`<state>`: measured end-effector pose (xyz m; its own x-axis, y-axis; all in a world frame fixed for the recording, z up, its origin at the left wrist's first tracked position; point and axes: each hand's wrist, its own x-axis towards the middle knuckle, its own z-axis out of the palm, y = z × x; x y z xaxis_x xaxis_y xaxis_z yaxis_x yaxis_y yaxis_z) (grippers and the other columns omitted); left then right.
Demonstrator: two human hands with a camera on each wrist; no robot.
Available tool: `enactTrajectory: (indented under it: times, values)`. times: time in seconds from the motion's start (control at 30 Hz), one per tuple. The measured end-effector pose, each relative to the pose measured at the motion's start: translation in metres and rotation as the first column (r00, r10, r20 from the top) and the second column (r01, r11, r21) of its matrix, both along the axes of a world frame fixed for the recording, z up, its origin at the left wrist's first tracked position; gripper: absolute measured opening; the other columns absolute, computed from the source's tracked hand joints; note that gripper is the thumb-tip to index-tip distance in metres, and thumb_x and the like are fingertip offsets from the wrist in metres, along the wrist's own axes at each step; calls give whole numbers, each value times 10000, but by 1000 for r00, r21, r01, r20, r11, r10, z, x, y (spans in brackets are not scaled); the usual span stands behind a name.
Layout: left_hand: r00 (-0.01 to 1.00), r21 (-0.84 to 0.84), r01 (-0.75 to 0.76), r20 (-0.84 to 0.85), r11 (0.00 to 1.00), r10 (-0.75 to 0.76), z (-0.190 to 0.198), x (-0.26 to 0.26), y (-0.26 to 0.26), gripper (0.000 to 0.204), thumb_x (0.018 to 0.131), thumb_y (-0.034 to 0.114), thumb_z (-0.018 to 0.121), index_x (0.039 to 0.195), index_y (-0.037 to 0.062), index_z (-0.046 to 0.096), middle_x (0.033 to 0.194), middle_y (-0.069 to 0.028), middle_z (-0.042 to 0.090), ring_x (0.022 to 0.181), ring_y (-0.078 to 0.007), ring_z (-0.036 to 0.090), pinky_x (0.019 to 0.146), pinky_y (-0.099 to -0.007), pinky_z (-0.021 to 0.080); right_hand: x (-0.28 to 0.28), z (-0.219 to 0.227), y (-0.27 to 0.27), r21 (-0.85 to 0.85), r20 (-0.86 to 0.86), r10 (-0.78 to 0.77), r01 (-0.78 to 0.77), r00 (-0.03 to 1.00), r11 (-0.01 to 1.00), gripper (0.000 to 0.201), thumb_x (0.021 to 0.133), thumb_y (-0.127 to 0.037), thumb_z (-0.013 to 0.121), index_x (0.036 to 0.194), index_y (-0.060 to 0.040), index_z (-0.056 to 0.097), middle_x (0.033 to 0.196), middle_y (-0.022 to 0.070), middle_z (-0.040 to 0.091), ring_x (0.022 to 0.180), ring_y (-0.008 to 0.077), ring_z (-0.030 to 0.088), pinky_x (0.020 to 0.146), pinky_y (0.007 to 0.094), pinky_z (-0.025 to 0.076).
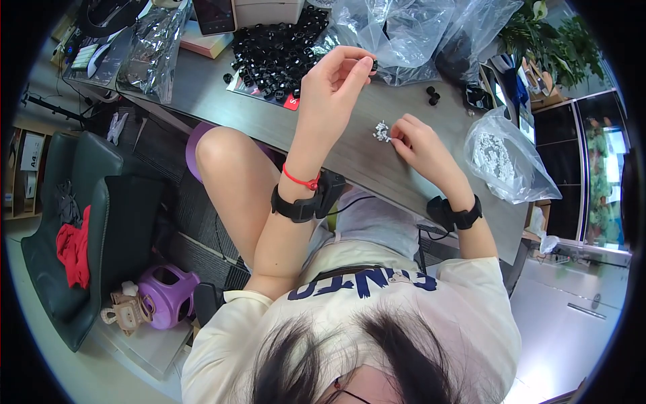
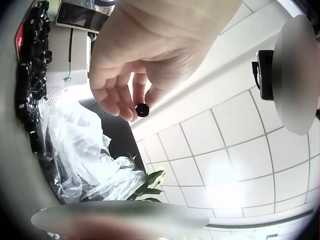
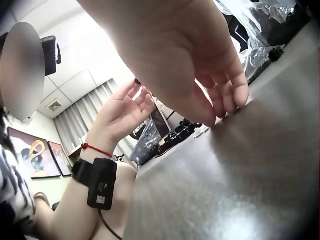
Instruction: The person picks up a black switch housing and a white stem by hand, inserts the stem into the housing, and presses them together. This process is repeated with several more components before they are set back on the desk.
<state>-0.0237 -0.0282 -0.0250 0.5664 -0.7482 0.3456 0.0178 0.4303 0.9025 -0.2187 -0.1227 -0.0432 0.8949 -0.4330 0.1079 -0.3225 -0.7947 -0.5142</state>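
Observation:
Between thumb and fingertips, the raised left hand point(image 1: 333, 91) pinches a small black round piece point(image 2: 142, 110). The right hand point(image 1: 425, 149) is lowered to the grey table, its fingertips at the edge of a small pile of white pieces point(image 1: 382, 131). In the right wrist view the right hand point(image 3: 200, 75) touches the tabletop with bent fingers; whether a piece is between them is hidden. A big heap of black pieces point(image 1: 269, 57) lies left of the left hand. Several loose black pieces point(image 1: 433, 96) lie beyond the right hand.
A clear bag of white pieces point(image 1: 494, 158) lies at the table's right side. Large clear plastic bags point(image 1: 404, 40) cover the back. A phone point(image 1: 214, 15), a box point(image 1: 269, 10) and a foil-like bag point(image 1: 151, 54) are at the back left. A plant point(image 1: 558, 47) stands at the back right.

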Motion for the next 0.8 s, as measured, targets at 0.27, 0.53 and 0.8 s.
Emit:
enactTrajectory:
  times: [0.27, 0.53, 0.8]
  values:
    - [1000, 7, -6, 0, 1000, 6, 1, -2, 1, 186, 980, 157, 624, 1046, -11, 669, 883, -47, 700, 828, -88, 655, 739, -223, 506, 5, 0, -1, 1, 56, -13, 13, 998, 1000, 63, 822, 7, 606, 869, 30, 571, 825, 128, 557, 671, 248, 590, 630, 339, 490]
    - [1000, 1, 16, -22, 1000, -16, 3, 0, 4, 168, 968, 131, 640, 1063, -5, 665, 936, -53, 703, 862, -91, 657, 770, -228, 511, 11, 8, -3, 32, 71, -32, 30, 997, 999, 85, 802, 2, 616, 869, 31, 572, 767, 137, 587, 669, 244, 600, 629, 335, 492]
    - [998, -11, -7, -67, 1000, 6, 4, -2, 3, 146, 936, 101, 680, 1047, 11, 650, 948, -39, 692, 868, -85, 647, 789, -218, 500, 11, 11, -6, 26, 66, -38, 36, 997, 999, 95, 796, -1, 620, 864, 31, 561, 741, 129, 596, 664, 220, 608, 624, 321, 491]
